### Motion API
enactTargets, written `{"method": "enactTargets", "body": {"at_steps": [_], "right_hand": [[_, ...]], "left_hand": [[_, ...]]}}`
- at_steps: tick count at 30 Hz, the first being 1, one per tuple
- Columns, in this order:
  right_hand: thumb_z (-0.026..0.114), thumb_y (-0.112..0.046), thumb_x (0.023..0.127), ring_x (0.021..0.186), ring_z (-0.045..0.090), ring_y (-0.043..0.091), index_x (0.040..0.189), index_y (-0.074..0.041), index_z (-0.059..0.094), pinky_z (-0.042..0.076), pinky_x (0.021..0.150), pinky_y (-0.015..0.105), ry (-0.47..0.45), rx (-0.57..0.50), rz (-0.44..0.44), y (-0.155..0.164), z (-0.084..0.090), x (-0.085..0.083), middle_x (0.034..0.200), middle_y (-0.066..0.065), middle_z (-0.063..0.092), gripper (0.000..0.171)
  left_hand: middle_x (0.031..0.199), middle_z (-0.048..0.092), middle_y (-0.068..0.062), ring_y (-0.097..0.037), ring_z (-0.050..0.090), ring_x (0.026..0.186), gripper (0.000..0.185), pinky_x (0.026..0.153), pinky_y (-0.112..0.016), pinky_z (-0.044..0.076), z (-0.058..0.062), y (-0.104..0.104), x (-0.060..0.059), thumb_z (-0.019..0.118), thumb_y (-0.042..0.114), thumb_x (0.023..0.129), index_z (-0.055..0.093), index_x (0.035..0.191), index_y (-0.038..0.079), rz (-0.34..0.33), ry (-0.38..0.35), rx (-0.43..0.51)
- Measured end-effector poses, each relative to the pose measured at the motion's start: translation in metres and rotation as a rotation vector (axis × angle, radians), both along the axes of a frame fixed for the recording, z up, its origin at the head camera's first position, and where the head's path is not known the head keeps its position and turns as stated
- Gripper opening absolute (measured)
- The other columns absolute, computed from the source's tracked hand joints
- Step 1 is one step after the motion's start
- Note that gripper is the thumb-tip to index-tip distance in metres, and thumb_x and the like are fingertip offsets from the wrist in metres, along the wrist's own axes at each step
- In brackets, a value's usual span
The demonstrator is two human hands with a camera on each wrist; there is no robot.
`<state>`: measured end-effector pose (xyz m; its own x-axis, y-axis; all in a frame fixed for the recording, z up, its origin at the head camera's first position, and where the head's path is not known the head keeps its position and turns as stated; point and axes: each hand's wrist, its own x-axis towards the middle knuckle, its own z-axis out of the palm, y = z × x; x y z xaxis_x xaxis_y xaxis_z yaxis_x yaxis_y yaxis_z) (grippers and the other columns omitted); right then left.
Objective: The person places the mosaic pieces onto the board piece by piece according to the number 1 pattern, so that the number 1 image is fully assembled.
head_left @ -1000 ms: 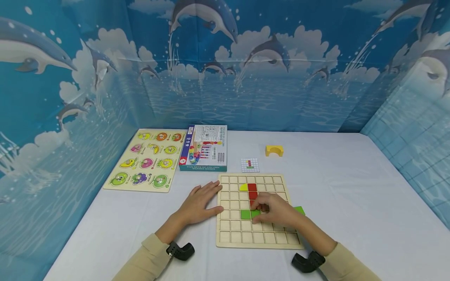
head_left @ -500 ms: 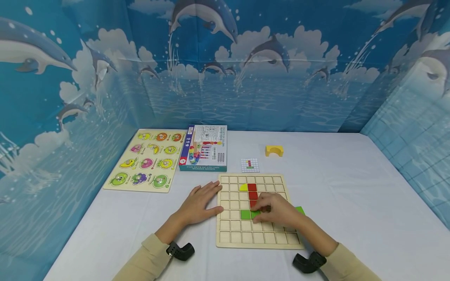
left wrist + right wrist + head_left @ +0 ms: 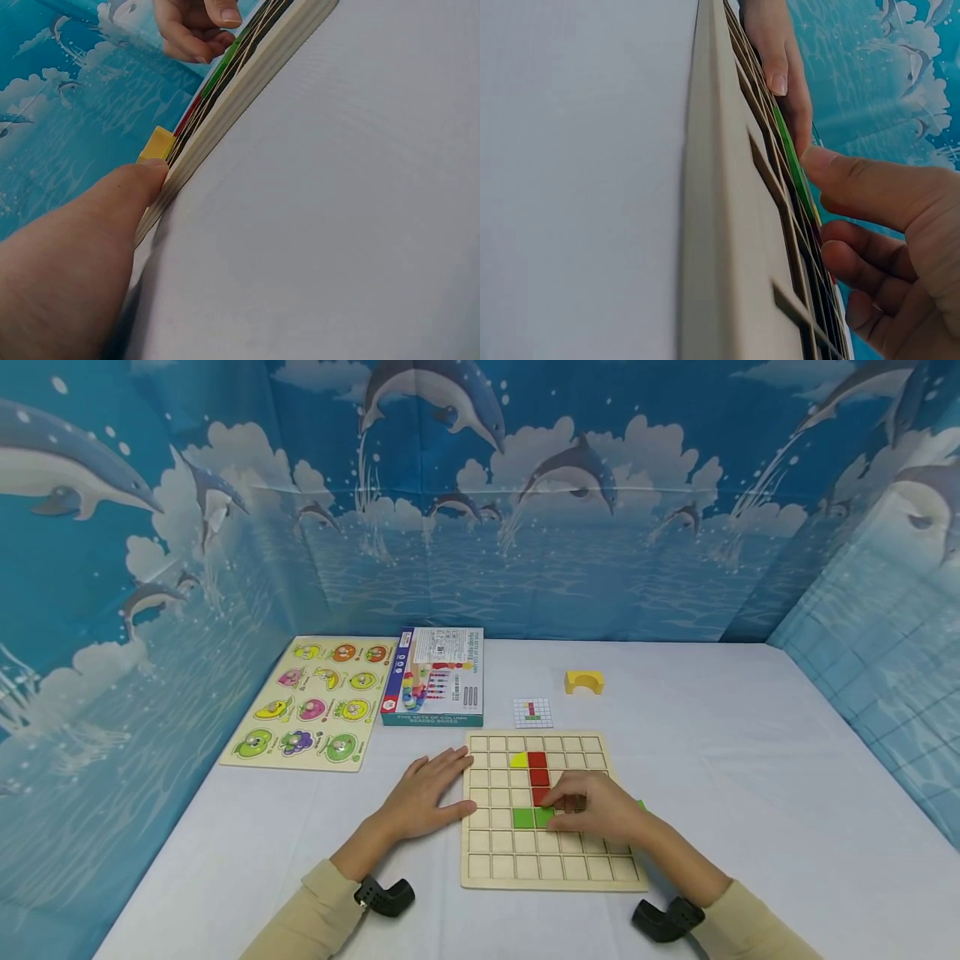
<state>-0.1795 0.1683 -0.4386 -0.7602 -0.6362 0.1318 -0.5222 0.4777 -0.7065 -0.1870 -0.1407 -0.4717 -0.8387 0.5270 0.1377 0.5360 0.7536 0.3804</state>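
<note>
A wooden grid board lies on the white table in the head view. In its cells sit a yellow quarter-round tile, a column of red tiles and green tiles in a row. My right hand hovers low over the board with fingers curled, its thumb and fingertips pinching a green tile beside that row. Another green piece peeks out behind the hand. My left hand lies flat on the table, its fingers pressed against the board's left edge.
A fruit peg puzzle and a blue game box lie at the back left. A small pattern card sits just behind the board, and a yellow arch block farther back. Dolphin-print walls enclose the table on three sides.
My right hand has slid slightly right and toward me along the green row, now covering most of the green piece at its right. The left hand has not moved.
</note>
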Motion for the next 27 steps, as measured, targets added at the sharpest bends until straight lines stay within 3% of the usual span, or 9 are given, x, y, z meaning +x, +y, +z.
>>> {"method": "enactTargets", "body": {"at_steps": [7,27], "right_hand": [[0.076,-0.031,0.076,0.068,0.051,0.010,0.093,-0.021,0.071,0.045,0.058,0.023,-0.042,-0.012,-0.036,0.012,0.000,-0.002,0.078,-0.010,0.059,0.021],[0.076,-0.030,0.076,0.068,0.053,0.011,0.091,-0.016,0.070,0.044,0.058,0.023,-0.036,-0.026,-0.150,0.043,-0.001,0.000,0.076,-0.007,0.059,0.021]], "left_hand": [[0.150,0.024,0.007,-0.012,0.017,0.137,0.073,0.108,-0.042,0.013,0.000,0.000,0.000,0.042,0.064,0.087,0.032,0.145,0.021,0.002,0.004,0.000],[0.150,0.026,0.004,-0.016,0.020,0.137,0.072,0.108,-0.045,0.015,0.002,0.000,0.001,0.045,0.061,0.087,0.034,0.144,0.018,-0.008,0.010,0.015]]}}
